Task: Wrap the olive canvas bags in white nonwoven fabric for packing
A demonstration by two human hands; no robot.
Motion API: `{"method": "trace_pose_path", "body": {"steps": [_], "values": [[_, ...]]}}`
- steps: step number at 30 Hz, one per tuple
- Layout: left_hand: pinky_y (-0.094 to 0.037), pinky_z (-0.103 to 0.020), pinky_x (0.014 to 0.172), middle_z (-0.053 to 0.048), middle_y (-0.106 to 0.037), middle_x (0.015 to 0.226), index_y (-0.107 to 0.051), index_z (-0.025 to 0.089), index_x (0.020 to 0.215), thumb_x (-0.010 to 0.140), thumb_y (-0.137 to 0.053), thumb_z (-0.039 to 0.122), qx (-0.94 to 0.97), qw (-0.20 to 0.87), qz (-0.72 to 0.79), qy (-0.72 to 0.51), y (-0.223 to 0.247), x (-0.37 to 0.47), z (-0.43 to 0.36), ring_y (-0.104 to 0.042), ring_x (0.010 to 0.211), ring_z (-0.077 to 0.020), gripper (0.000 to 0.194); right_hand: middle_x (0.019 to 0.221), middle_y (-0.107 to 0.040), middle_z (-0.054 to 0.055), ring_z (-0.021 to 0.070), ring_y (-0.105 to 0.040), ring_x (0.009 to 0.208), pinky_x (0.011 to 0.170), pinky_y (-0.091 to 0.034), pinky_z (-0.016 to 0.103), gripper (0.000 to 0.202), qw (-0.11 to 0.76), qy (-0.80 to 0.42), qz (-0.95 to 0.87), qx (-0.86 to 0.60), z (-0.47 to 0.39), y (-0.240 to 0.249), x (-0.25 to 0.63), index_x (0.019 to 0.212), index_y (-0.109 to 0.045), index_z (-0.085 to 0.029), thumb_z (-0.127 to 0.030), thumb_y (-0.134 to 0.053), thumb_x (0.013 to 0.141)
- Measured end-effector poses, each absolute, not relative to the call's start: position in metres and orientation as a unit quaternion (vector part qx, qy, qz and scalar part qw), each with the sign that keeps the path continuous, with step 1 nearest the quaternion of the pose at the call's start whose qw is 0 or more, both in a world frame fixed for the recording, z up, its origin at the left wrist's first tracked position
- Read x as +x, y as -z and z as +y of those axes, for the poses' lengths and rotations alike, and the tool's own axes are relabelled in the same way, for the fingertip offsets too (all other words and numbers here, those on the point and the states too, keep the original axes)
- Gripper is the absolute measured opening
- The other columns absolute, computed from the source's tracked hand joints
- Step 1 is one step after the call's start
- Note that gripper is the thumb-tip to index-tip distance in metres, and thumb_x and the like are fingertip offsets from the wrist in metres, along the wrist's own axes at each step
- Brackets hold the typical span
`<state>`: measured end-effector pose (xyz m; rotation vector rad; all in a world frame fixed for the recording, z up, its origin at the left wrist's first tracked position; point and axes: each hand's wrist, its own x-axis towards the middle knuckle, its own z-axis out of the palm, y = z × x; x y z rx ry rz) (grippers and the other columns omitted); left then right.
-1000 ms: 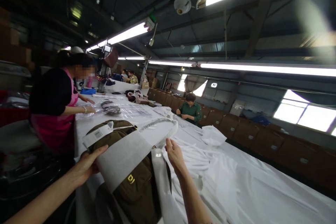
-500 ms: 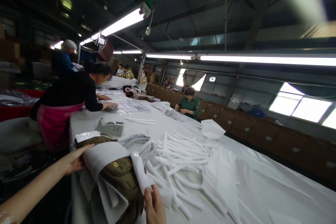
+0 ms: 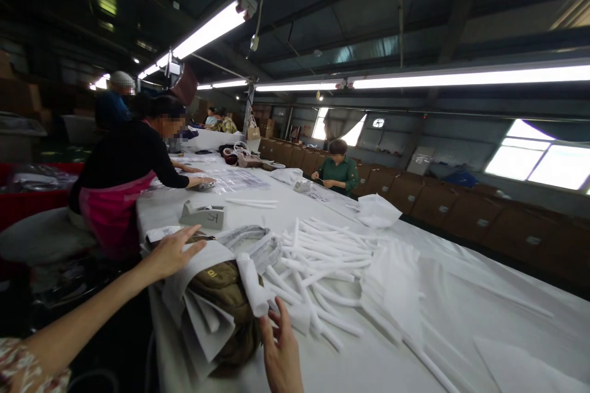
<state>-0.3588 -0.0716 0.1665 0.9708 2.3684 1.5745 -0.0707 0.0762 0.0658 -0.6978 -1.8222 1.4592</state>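
An olive-brown bag (image 3: 221,285) lies at the table's near-left edge, with white foam sheet (image 3: 209,258) wrapped over it and loose flaps hanging at its front. My left hand (image 3: 175,253) is over the bag's upper left part, fingers spread and holding nothing. A white wrapped roll (image 3: 252,288) runs down the bag's right side. Beside its lower end is my right hand (image 3: 282,344), with thumb and fingers apart; whether a fingertip touches the roll is unclear. A handle in clear wrapping (image 3: 270,245) arches behind the bag.
A grey tape dispenser (image 3: 203,216) stands just behind the bag. White foam tubes (image 3: 322,258) lie piled to the right, beside crumpled white sheets (image 3: 391,282). One co-worker in a pink apron (image 3: 115,209) leans over the table at left; another in green (image 3: 338,173) is across it.
My left hand has moved from the bag's left side up over its top, and its fingers have spread. My right hand's fingers have come off the white roll and parted.
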Motion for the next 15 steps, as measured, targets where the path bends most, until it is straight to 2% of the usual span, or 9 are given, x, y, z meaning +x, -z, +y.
{"method": "trace_pose_path", "body": {"steps": [3, 6, 8, 11, 15], "values": [[0.003, -0.052, 0.113, -0.012, -0.039, 0.148, -0.049, 0.020, 0.135, 0.069, -0.069, 0.058, 0.433, 0.055, 0.797, -0.418, -0.138, -0.327, -0.048, -0.017, 0.142, -0.0356, 0.079, 0.110, -0.068, 0.013, 0.0198, -0.068, 0.080, 0.066, -0.055, 0.027, 0.064, 0.367, -0.550, -0.703, -0.262, 0.064, -0.055, -0.064, 0.134, -0.047, -0.020, -0.058, -0.053, 0.083], [0.000, -0.062, 0.108, -0.015, -0.039, 0.147, -0.050, 0.024, 0.135, 0.075, -0.052, 0.071, 0.502, 0.012, 0.835, -0.224, -0.091, -0.308, -0.045, -0.022, 0.138, -0.0426, 0.076, 0.107, -0.069, 0.012, 0.0188, -0.068, 0.077, 0.064, -0.054, 0.026, 0.063, 0.371, -0.514, -0.708, -0.311, 0.056, -0.033, -0.033, 0.131, -0.051, -0.020, -0.061, -0.053, 0.082], [-0.003, -0.063, 0.107, -0.015, -0.041, 0.146, -0.050, 0.027, 0.135, 0.081, -0.041, 0.071, 0.521, -0.044, 0.844, -0.120, -0.067, -0.306, -0.050, -0.027, 0.136, -0.0427, 0.070, 0.105, -0.069, 0.013, 0.0189, -0.067, 0.079, 0.066, -0.054, 0.026, 0.063, 0.358, -0.493, -0.712, -0.349, 0.051, -0.022, -0.003, 0.129, -0.054, -0.019, -0.062, -0.051, 0.082], [-0.005, -0.063, 0.106, -0.015, -0.043, 0.145, -0.050, 0.027, 0.135, 0.082, -0.040, 0.068, 0.524, -0.077, 0.843, -0.095, -0.053, -0.311, -0.054, -0.031, 0.134, -0.0422, 0.067, 0.102, -0.070, 0.013, 0.0191, -0.067, 0.080, 0.070, -0.054, 0.026, 0.063, 0.338, -0.478, -0.706, -0.397, 0.042, -0.017, 0.040, 0.126, -0.056, -0.015, -0.061, -0.049, 0.083], [-0.009, -0.064, 0.105, -0.015, -0.047, 0.141, -0.054, 0.025, 0.132, 0.083, -0.041, 0.066, 0.531, -0.065, 0.839, -0.101, -0.071, -0.313, -0.051, -0.034, 0.131, -0.0420, 0.066, 0.101, -0.071, 0.014, 0.0206, -0.068, 0.085, 0.073, -0.055, 0.028, 0.059, 0.330, -0.462, -0.706, -0.424, 0.025, -0.011, 0.075, 0.123, -0.059, -0.013, -0.057, -0.049, 0.084]]}}
